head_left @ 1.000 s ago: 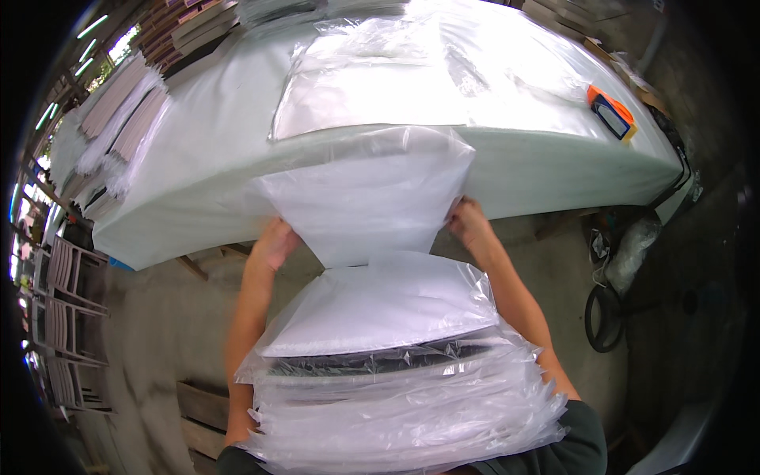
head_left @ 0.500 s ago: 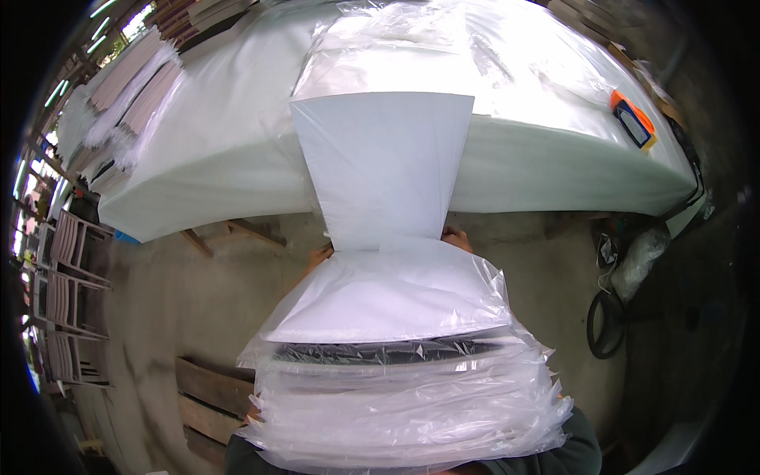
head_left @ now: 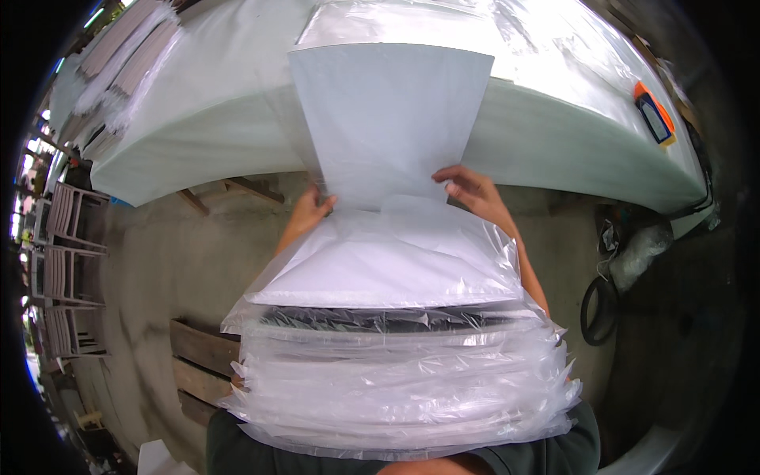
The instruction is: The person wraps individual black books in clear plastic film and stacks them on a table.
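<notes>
A flat white sheet or panel (head_left: 392, 119) stands tilted before me, its far end against the table side and clear film showing along its left edge. My left hand (head_left: 309, 212) is closed on its lower left edge, thumb in front. At the lower right edge, my right hand (head_left: 475, 195) is open, index finger stretched over the white surface and thumb a little apart. Close to my body lies a thick stack of film-wrapped white sheets (head_left: 404, 396). The topmost wrapped sheet (head_left: 388, 269) bulges up and meets the panel's lower end.
A long table under a pale cover (head_left: 586, 146) runs across the far side, with clear film on it. An orange and blue tool (head_left: 655, 115) lies at its right end. Sheet stacks (head_left: 127, 59) rise at far left. Stacked chairs (head_left: 75, 269) and a wooden slatted piece (head_left: 204, 356) stand left.
My right hand has come up from the panel's lower right edge onto its front. More of my left hand shows. The whole view has shifted, with the table higher in the picture.
</notes>
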Demonstrator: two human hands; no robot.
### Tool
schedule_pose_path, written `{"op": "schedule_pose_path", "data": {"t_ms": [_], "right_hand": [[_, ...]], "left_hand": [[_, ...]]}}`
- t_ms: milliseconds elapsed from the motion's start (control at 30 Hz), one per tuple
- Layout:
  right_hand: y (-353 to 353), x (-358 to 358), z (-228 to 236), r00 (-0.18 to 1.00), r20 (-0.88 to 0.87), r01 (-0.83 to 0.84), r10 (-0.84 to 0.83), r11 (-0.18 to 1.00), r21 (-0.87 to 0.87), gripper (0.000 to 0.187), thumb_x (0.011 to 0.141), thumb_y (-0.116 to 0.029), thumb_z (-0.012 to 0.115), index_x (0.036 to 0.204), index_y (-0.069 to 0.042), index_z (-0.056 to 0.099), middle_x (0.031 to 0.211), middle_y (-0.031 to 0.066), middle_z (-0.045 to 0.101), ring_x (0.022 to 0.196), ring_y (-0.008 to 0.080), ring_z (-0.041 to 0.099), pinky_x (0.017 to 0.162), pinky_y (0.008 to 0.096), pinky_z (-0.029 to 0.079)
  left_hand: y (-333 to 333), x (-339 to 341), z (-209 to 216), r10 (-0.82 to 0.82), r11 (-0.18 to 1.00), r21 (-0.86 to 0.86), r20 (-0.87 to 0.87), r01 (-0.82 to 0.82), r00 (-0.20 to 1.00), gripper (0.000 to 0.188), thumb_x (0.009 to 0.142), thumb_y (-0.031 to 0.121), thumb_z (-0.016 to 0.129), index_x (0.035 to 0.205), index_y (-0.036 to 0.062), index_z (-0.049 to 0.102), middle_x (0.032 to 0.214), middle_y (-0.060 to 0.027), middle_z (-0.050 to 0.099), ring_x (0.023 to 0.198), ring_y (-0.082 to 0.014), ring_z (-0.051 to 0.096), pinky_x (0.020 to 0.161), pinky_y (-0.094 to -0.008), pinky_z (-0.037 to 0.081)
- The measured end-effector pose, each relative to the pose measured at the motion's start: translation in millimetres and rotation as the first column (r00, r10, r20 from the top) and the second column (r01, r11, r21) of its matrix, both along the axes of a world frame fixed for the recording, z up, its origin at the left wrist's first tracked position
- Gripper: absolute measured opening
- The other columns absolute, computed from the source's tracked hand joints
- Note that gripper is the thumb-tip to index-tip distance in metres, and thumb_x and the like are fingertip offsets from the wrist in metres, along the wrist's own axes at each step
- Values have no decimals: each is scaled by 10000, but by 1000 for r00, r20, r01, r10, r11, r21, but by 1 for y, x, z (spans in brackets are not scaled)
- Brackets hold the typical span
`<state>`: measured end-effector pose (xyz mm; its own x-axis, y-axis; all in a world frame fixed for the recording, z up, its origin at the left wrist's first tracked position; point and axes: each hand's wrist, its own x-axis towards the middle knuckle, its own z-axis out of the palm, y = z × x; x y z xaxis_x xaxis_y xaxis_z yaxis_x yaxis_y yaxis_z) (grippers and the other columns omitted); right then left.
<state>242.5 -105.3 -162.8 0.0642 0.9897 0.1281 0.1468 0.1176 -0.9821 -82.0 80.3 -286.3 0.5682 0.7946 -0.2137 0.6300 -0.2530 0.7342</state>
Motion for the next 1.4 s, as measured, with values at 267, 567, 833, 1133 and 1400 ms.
{"op": "schedule_pose_path", "data": {"t_ms": [267,567,833,1133,1400], "right_hand": [[1,7,-120,996,-73,-59,42,969,-242,302,816,-102,583,1092,21,579,998,131,617,925,184,585,803,284,464],[8,15,-125,988,149,-4,52,952,-305,295,850,-150,575,1091,19,584,994,123,627,916,184,585,802,295,462],[3,11,-106,970,235,12,66,950,-313,274,876,-176,559,1077,6,599,984,114,635,911,177,584,807,295,455],[8,18,-123,966,242,-26,90,967,-254,236,877,-168,558,1028,4,615,974,101,640,909,185,585,809,305,449],[8,7,-117,989,147,31,6,968,-250,291,866,-154,570,1098,21,559,997,138,627,939,212,586,841,325,449]], "left_hand": [[-15,13,-54,110,985,159,-241,-72,964,548,840,354,584,1262,60,394,1080,-194,574,907,-331,591,759,-356,462],[-7,13,-55,216,650,673,283,-354,935,334,843,304,571,1089,78,575,881,-182,643,739,-338,624,648,-405,483],[-14,23,-55,180,830,453,332,-324,926,377,816,292,618,1102,51,570,938,-188,647,789,-315,642,659,-395,497],[5,41,-36,240,952,184,44,-244,970,322,802,243,673,1003,5,592,762,-151,639,739,-237,633,702,-314,489],[-31,14,-35,212,856,438,187,-275,959,293,839,297,599,839,4,621,743,-117,643,669,-310,589,645,-414,429]]}}
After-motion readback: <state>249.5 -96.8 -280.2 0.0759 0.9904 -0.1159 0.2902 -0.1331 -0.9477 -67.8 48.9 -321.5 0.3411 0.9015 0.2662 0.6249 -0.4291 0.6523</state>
